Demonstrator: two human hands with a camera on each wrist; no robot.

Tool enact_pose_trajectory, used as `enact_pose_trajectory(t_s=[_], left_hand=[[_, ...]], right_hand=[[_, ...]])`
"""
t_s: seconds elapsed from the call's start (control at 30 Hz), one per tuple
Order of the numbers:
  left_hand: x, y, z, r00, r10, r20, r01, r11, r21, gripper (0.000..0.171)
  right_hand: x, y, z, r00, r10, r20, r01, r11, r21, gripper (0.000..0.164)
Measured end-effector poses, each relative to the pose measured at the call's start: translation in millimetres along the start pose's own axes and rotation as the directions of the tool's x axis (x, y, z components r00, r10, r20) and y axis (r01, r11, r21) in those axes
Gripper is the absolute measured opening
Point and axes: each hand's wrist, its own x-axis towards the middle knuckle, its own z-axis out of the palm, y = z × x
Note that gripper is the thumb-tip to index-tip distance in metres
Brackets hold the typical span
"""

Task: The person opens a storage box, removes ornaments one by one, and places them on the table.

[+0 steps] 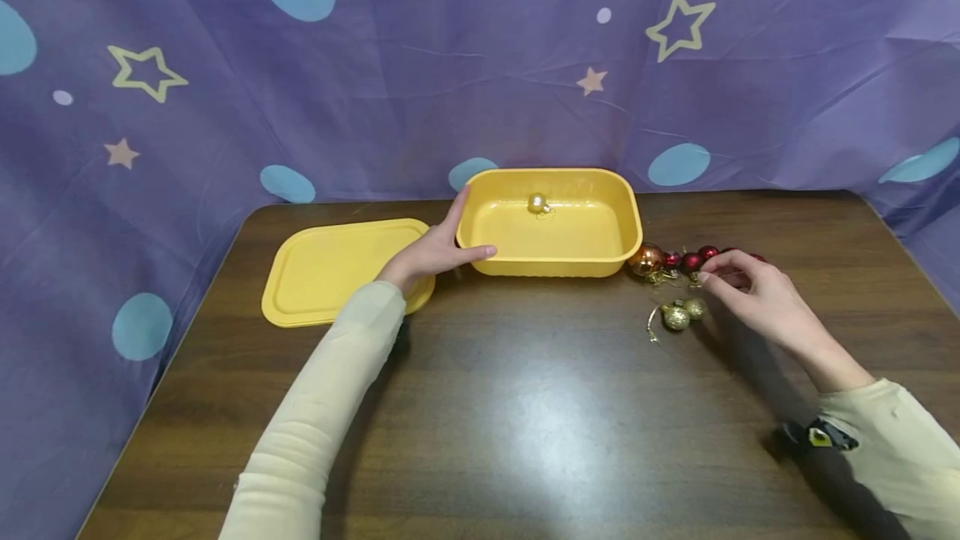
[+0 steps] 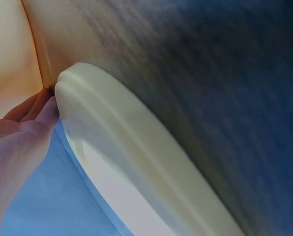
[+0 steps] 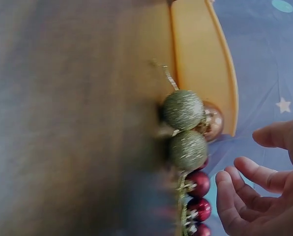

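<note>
My left hand (image 1: 435, 252) rests against the left end of the yellow plastic box (image 1: 547, 268), fingers along the side and thumb at the front rim. One gold Christmas bauble (image 1: 537, 203) lies inside the box. My right hand (image 1: 765, 294) hovers by the baubles right of the box, thumb and fingers apart with nothing between them in the right wrist view. Nearest it are red baubles (image 1: 692, 262), some hidden behind the hand. A copper bauble (image 1: 647, 259) sits against the box corner. Two glittery gold baubles (image 3: 184, 110) with a gold string lie nearer the front.
A yellow lid (image 1: 337, 269) lies flat left of the box, under my left forearm. Behind the brown wooden table (image 1: 465, 407) hangs a purple curtain (image 1: 450, 65) with stars and spots. A dark wrist device (image 1: 821, 436) sits at my right cuff.
</note>
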Motion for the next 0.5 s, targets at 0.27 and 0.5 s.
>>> enact_pose_trajectory(t_s=[0.27,0.5], left_hand=[[-1.0,-1.3,-0.1,1.0,0.007,-0.002,-0.007,1.0,-0.007,0.109],[-0.9,-0.4,-0.6,1.0,0.006,-0.003,-0.006,1.0,-0.003,0.109]], right_hand=[[19.2,-22.9,6.7,0.999,-0.03,-0.013,0.031,0.999,0.045,0.017],[44.2,-37.8,15.1,0.998,-0.05,-0.023,0.052,0.993,0.11,0.019]])
